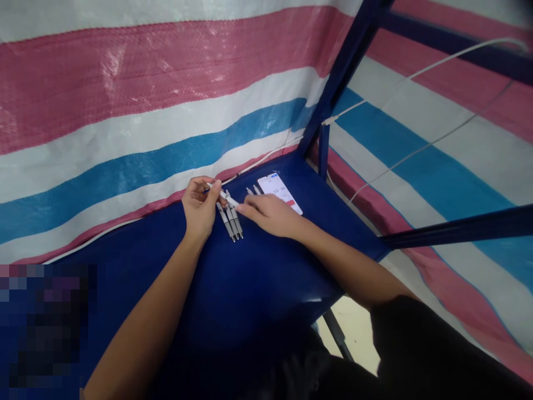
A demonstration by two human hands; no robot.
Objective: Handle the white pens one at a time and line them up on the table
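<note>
Between my two hands is a white pen, held slantwise above the blue table. My left hand (200, 206) pinches its upper left end with thumb and fingers. The lower right end of the white pen (228, 198) is between the thumb and fingers of my right hand (266, 214). Just below, three grey-and-white pens (231, 225) lie side by side on the table, their upper ends partly hidden by my hands. More pens (256, 190) lie beyond my right hand, partly covered by it. A lit phone (283, 191) rests beside them, its lower left part behind my right hand.
The blue table (250, 278) meets a striped plastic sheet (166, 116) at the back. Dark blue frame bars (345, 61) rise at the right, with a white cable (416, 72) hanging across them. A pixelated patch covers the lower left.
</note>
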